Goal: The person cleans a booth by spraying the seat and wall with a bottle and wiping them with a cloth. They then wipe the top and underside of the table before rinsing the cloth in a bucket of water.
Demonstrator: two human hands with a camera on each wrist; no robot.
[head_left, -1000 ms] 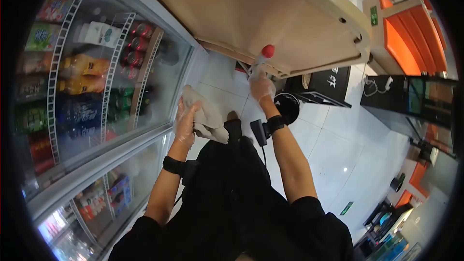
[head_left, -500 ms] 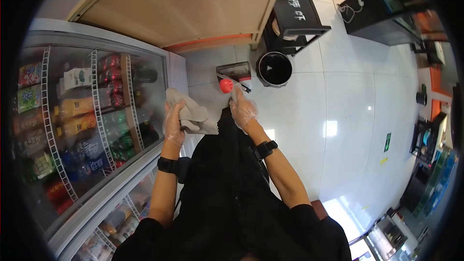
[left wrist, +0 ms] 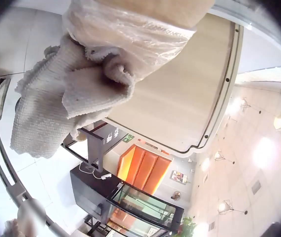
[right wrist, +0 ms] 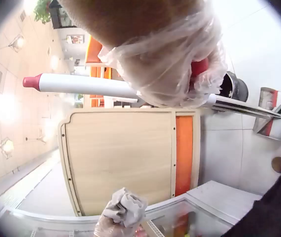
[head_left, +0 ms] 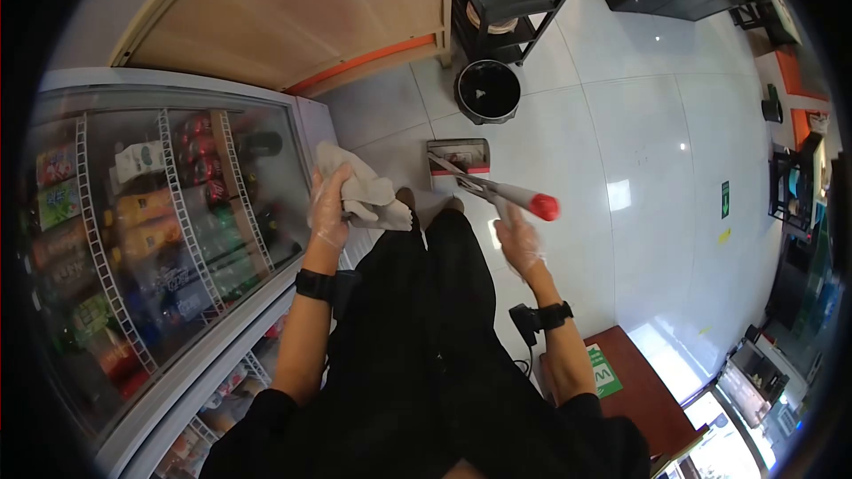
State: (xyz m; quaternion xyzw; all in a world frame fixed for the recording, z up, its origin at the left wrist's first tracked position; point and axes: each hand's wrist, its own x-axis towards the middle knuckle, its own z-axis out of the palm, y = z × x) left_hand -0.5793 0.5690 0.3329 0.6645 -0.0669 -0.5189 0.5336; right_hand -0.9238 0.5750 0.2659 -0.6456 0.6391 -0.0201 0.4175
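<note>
My left hand (head_left: 327, 210), in a clear plastic glove, grips a bunched grey cloth (head_left: 359, 191) beside the glass-fronted fridge. In the left wrist view the cloth (left wrist: 46, 108) hangs in loose folds from the gloved fingers. My right hand (head_left: 519, 241), gloved too, grips the long-handled dustpan by its pale handle (head_left: 515, 197) with a red tip. Its pan (head_left: 460, 156) is down on the floor ahead of my feet. In the right wrist view, thin metal poles (right wrist: 239, 107) run from the hand to the pan; a second red end (right wrist: 200, 66) shows at the palm.
Drinks fill the fridge (head_left: 293, 124) on the left. A wooden panel (head_left: 293, 18) stands ahead, with a black bin (head_left: 488, 93) and a black cart (head_left: 510, 0) to its right. A reddish-brown table (head_left: 635, 390) is close at my right.
My right hand has swung back from the wooden panel and out to the right, with the handle tilting rightward. The left hand still holds the cloth. The view has turned.
</note>
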